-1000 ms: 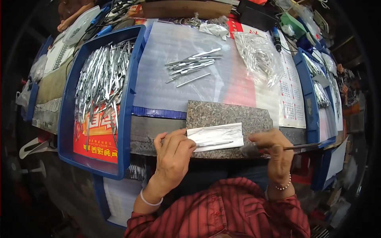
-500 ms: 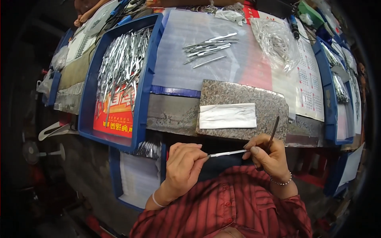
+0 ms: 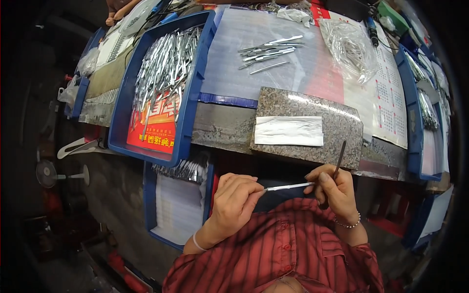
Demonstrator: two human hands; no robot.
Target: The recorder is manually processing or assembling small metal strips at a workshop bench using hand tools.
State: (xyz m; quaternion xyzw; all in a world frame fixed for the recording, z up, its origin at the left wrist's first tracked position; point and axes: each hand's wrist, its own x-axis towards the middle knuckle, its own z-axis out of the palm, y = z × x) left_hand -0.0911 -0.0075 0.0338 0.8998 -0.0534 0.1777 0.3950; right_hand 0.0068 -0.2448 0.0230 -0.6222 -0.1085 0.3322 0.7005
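The left hand point(image 3: 237, 202) is pinching one end of a thin silver piece point(image 3: 289, 187), with its thumb and fingers pressing together. The right hand point(image 3: 337, 193) is pinching the other end, and it is also holding a thin dark stick point(image 3: 340, 156) that is pointing up. The silver piece is hanging between the two hands, just outside the near edge of the bench point(image 3: 222, 127). A speckled stone slab point(image 3: 337, 127) is lying along that near edge. A folded white cloth or paper point(image 3: 288, 131) is resting close to the slab's near left corner. Farther back, a small pile of silver pieces point(image 3: 271, 50) is lying on a see-through sheet point(image 3: 229, 83). On the left, a blue tray point(image 3: 195, 93) full of silver pieces is sticking out past the bench's near edge.
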